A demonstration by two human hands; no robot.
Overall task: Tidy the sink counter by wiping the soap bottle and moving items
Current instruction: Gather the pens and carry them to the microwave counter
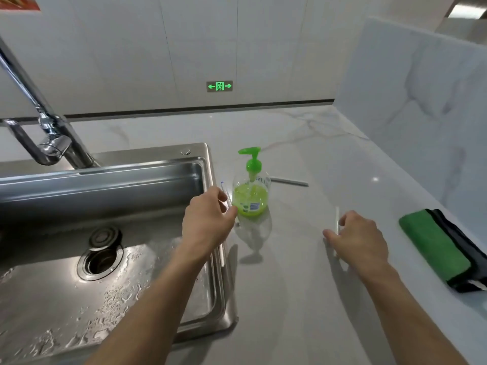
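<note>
A clear soap bottle (251, 198) with green liquid and a green pump stands upright on the marble counter (303, 285), just right of the sink. My left hand (208, 222) sits at the bottle's left side, thumb nearly touching it, fingers pinched on a thin clear stick (226, 193) with a blue tip. My right hand (361, 238) hovers low over the counter further right, its fingers closed on a thin white stick (337, 219). A third thin stick (290, 181) lies flat behind the bottle. A folded green cloth (434, 246) lies at the right on top of a dark one.
The wet steel sink (216, 285) with its drain (101, 256) fills the left side, and a chrome tap (52, 138) stands behind it. A marble side panel (421, 114) walls off the right. A tiled wall runs along the back.
</note>
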